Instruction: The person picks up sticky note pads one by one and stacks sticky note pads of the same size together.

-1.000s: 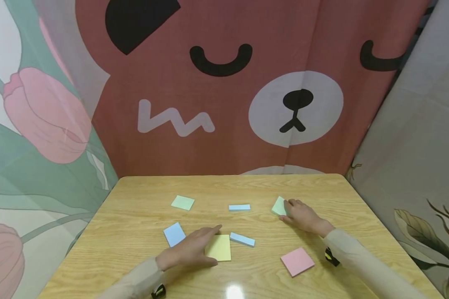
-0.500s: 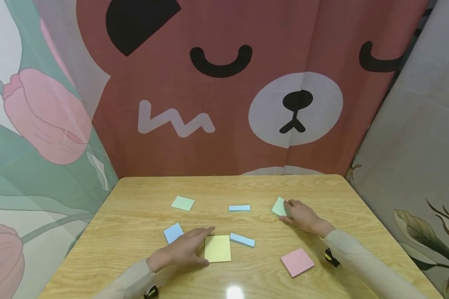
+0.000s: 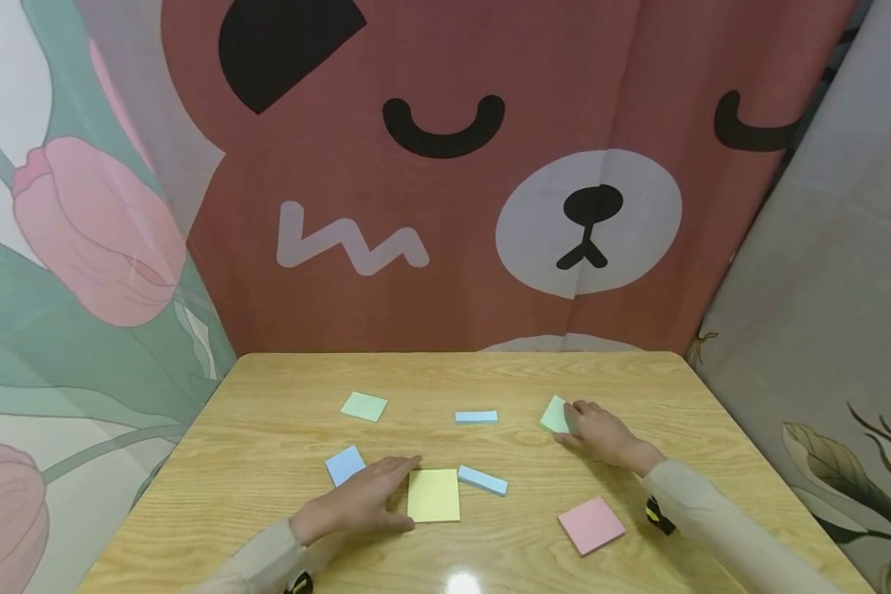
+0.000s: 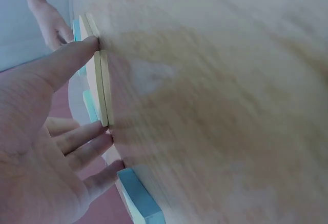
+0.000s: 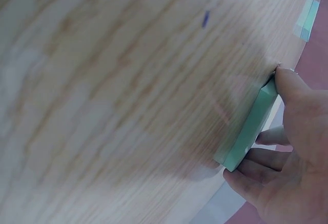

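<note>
Left of the square-set yellow pad (image 3: pixel 434 497), our left hand (image 3: pixel 362 499) spreads empty fingers; right of it, our right hand (image 3: pixel 605 436) pinches a green pad (image 3: pixel 554 414), corner pointing away

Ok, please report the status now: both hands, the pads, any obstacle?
Left hand beside yellow pad, contact unclear. Right hand grips rightmost green pad. Blue square pad close to left hand, possibly in the way.
</note>
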Available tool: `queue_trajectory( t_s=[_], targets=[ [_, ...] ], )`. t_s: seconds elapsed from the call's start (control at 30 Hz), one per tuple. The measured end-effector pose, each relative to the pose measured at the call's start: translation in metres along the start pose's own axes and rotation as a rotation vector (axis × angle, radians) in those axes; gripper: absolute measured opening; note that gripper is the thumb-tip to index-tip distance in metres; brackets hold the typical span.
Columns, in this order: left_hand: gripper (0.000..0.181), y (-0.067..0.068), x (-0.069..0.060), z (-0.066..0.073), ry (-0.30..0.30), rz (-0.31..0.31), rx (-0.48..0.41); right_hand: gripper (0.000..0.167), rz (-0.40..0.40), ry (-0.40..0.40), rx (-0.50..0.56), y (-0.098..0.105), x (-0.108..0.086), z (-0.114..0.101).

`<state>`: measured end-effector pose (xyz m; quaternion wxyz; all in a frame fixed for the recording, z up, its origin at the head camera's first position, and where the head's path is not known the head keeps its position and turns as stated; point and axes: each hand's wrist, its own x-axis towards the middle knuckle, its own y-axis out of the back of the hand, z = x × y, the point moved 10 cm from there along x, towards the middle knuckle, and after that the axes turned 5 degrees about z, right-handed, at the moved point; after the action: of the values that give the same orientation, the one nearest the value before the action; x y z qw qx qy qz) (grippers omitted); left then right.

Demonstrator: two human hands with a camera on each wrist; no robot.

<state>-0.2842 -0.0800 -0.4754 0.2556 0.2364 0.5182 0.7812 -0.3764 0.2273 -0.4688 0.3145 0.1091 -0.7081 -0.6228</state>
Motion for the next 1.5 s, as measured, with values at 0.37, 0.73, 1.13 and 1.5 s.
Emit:
queue_trajectory(
  t_s=[0.37, 0.73, 1.13, 1.5],
  targets=[
    [0.082, -0.001, -0.003, 0.000, -0.026, -0.010, 0.028, 0.059, -0.015, -0.007, 0.013, 0.000, -0.002, -0.002],
    [0.079, 0.005, 0.003, 0.002, -0.010, -0.017, 0.051, 0.068, -0.052, -0.076, 0.128, 0.000, -0.002, 0.011],
    [0.081, 0.003, 0.002, 0.000, -0.006, -0.001, 0.049, 0.078, -0.100, -0.122, 0.284, 0.005, -0.008, 0.022],
    [0.082, 0.001, 0.002, -0.002, -0.018, 0.001, 0.050, 0.080, -0.150, -0.138, 0.293, -0.001, -0.010, 0.030]
  ],
)
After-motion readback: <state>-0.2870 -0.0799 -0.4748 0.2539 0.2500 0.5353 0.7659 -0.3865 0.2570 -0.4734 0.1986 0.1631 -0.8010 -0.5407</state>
